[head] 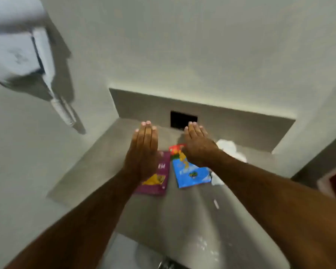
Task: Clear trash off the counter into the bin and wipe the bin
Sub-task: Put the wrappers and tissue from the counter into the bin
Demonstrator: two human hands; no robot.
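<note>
Both forearms are bare from the bottom edge of the frame to the wrist, with no sleeve, watch, band or ring showing. The left hand (143,152) and right hand (199,145) are gloveless, their short nails pale at the tips.

Glossy wrappers (190,174), matt grey counter (97,162)

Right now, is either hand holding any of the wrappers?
No. The left hand and right hand are flat and open above the purple wrapper and blue wrapper, gripping nothing.
</note>
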